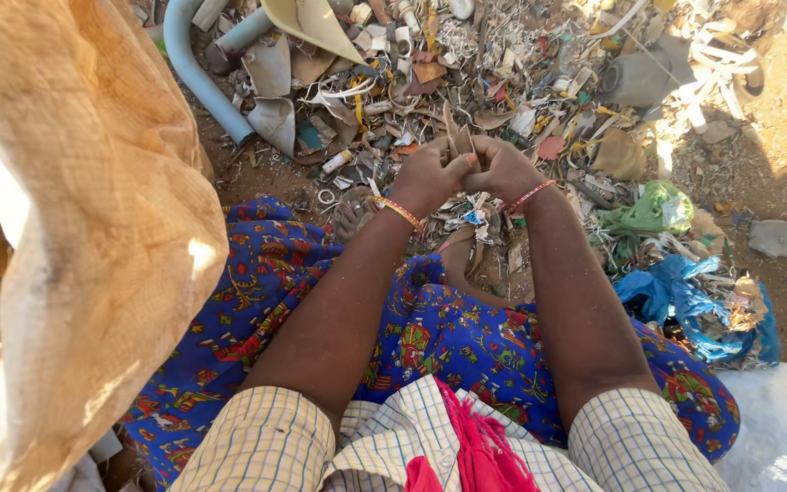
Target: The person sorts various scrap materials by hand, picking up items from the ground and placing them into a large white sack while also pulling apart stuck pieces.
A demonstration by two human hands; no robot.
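Observation:
My left hand [427,178] and my right hand [501,170] meet in front of me, knuckles close together. Both grip a thin brown scrap piece [454,132] whose pointed ends stick up above the fingers. A yellow and red bangle circles my left wrist and a pink beaded band my right wrist. Below my arms lies my lap in blue patterned cloth [430,333], with my bare foot [458,260] showing on the ground under the hands.
A heap of mixed plastic and paper scrap [503,64] covers the ground ahead. A grey pipe [195,73] lies at the upper left. A large tan sack [84,228] hangs at my left. Blue plastic bags [694,305] and a green bag [649,211] lie at the right.

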